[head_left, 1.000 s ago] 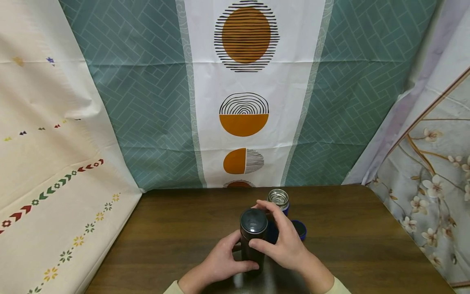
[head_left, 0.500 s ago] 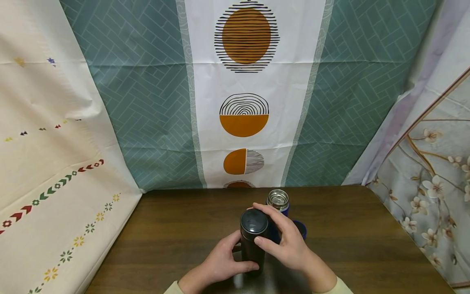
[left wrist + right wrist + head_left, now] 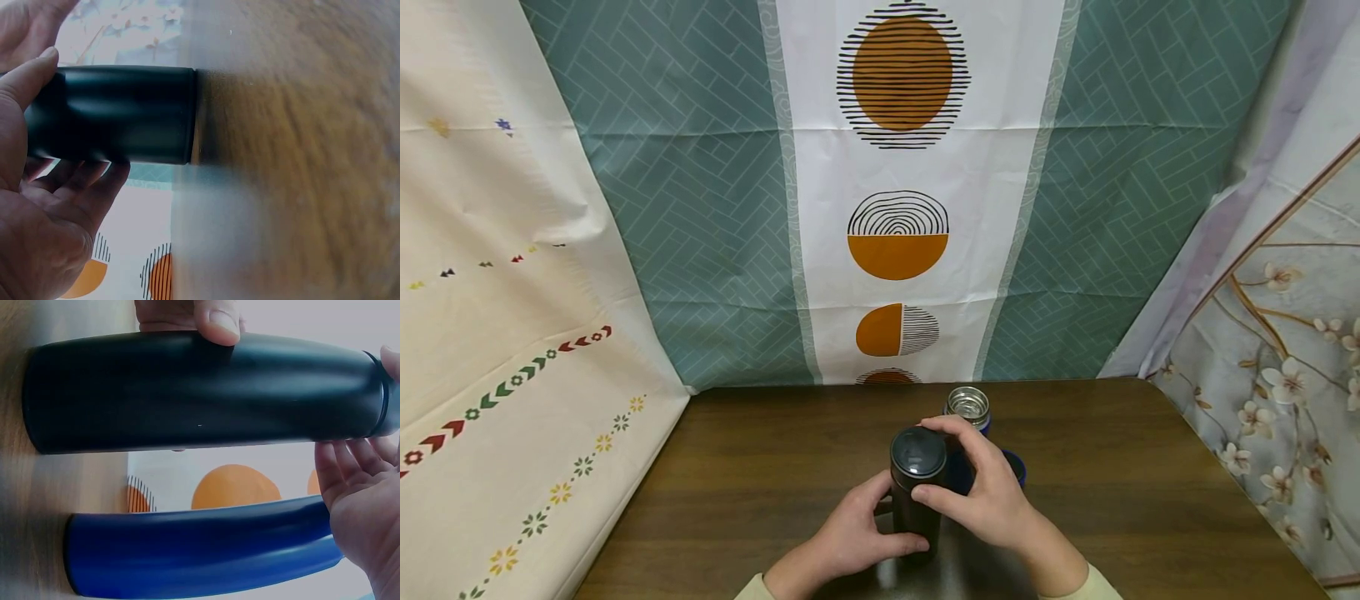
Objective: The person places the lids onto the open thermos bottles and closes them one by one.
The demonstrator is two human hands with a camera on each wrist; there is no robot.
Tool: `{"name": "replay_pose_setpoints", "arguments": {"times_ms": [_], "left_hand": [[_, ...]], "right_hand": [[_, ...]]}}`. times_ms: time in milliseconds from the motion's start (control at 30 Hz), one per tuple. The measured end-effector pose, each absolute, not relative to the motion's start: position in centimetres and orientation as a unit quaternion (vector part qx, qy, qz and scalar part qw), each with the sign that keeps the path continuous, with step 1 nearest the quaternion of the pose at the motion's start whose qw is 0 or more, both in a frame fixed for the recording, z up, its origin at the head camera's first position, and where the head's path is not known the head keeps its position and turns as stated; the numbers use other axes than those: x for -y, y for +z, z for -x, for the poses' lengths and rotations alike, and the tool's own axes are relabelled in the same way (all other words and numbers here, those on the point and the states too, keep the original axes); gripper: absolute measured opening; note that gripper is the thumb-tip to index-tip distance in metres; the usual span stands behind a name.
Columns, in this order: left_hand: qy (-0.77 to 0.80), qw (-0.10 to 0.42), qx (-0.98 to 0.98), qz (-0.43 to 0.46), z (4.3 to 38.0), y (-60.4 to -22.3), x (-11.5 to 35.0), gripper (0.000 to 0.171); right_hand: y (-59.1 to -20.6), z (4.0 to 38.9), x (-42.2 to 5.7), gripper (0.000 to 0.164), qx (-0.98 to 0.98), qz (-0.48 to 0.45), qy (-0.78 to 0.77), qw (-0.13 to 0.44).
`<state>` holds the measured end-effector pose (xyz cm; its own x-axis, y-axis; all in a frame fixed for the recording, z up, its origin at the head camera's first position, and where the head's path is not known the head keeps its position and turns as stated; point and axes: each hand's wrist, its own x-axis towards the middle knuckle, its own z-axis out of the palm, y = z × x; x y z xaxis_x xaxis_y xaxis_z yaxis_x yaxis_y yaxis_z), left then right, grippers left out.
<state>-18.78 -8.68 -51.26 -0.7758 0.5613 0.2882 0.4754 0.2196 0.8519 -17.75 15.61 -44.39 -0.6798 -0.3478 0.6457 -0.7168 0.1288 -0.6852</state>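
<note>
A black thermos [image 3: 917,512] stands upright on the table, its glossy dark lid [image 3: 919,452] on top. My left hand [image 3: 859,530] grips the body from the left, with the thumb across the near side and the fingers behind. At the top, my right hand [image 3: 988,498] holds the lid from the right, thumb in front and fingers on the far side. The right wrist view shows those fingers at the seam below the lid. Just behind stands a blue thermos [image 3: 200,550], uncovered, its steel mouth [image 3: 967,403] showing in the head view; my right hand partly hides it.
A blue-rimmed dark cap [image 3: 1015,468] lies on the brown wooden table [image 3: 760,467], right of the blue thermos and partly behind my right hand. A patterned cloth [image 3: 895,183] hangs along the table's back edge, with other cloths at both sides.
My right hand's fingers and thumb have shifted slightly round the lid, to the right and then back. The left hand and the black thermos stay in place.
</note>
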Motion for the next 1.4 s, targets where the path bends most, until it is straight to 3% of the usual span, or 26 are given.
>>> {"name": "replay_pose_setpoints", "arguments": {"times_ms": [500, 700, 900, 1133, 1400], "left_hand": [[0.529, 0.045, -0.78, -0.331, 18.71, -51.35, 8.71, 0.075], [0.53, 0.047, -0.779, -0.331, 18.76, -51.38, 8.73, 0.076], [0.531, 0.048, -0.778, -0.332, 18.7, -51.34, 8.75, 0.078], [0.53, 0.048, -0.781, -0.327, 18.7, -51.26, 8.72, 0.078], [0.528, 0.05, -0.782, -0.328, 18.73, -51.34, 8.76, 0.077]], "right_hand": [[-44.22, 17.58, -15.29, 0.086, 0.743, -0.335, 0.549, 0.183], [-44.42, 17.79, -15.41, 0.09, 0.733, -0.375, 0.545, 0.156], [-44.44, 17.82, -15.37, 0.084, 0.712, -0.413, 0.549, 0.14], [-44.34, 17.74, -15.64, 0.077, 0.718, -0.393, 0.563, 0.117], [-44.5, 17.92, -15.82, 0.075, 0.727, -0.377, 0.558, 0.135]]}}
